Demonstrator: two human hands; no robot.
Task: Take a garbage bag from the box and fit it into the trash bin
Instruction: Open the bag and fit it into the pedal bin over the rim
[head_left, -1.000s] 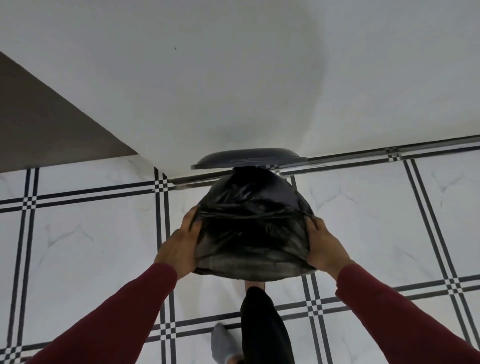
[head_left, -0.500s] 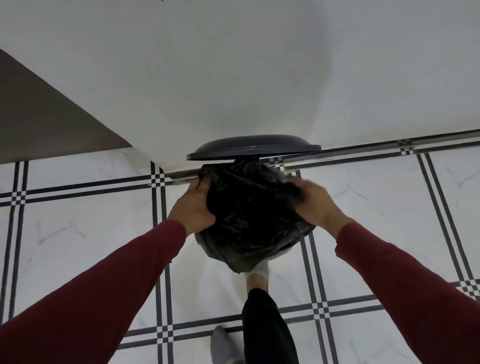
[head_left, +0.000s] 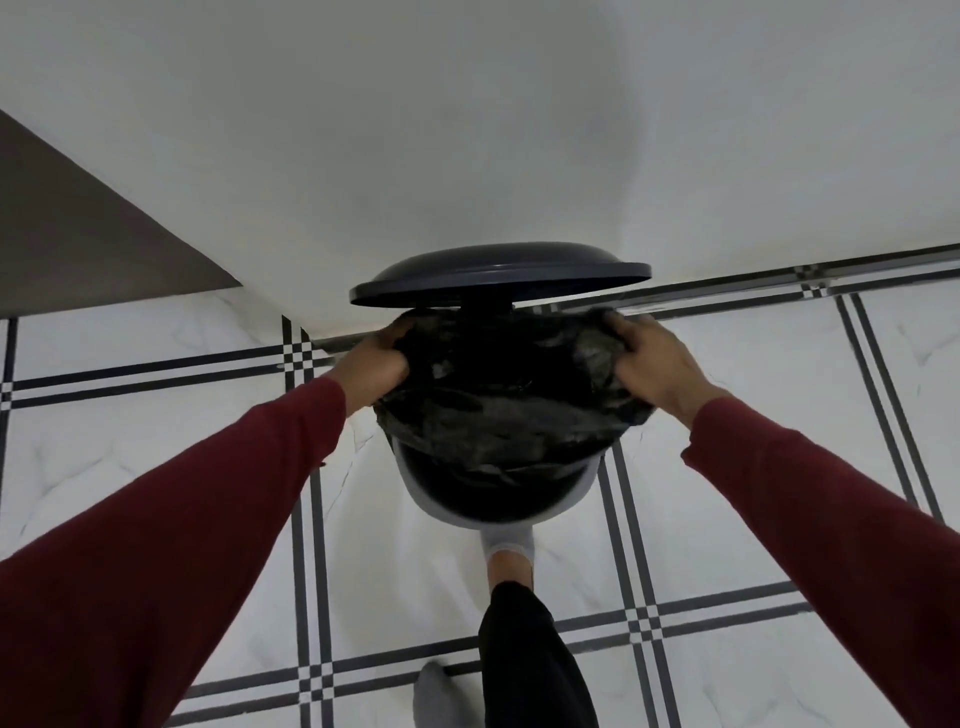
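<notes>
Working toward the far rim, we have slid both hands back from the bin's near sides: our left hand (head_left: 375, 366) and right hand (head_left: 655, 364) each grip bunched garbage bag (head_left: 498, 400) just under the raised lid (head_left: 498, 275). The bag's mouth now drapes over the trash bin (head_left: 582, 493), so fitting looks nearly done. Around us lie a tiled floor (head_left: 156, 431), a white wall (head_left: 467, 130) and our foot (head_left: 511, 551) at the bin's base.

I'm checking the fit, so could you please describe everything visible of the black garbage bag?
The black garbage bag is thin, crinkled, glossy plastic, bunched over the mouth of the round pale-rimmed trash bin, under its raised dark grey lid. Its near edge hangs over the bin's front rim. The left hand and the right hand each grip a gathered side near the back. The bag's bottom is hidden.
</notes>
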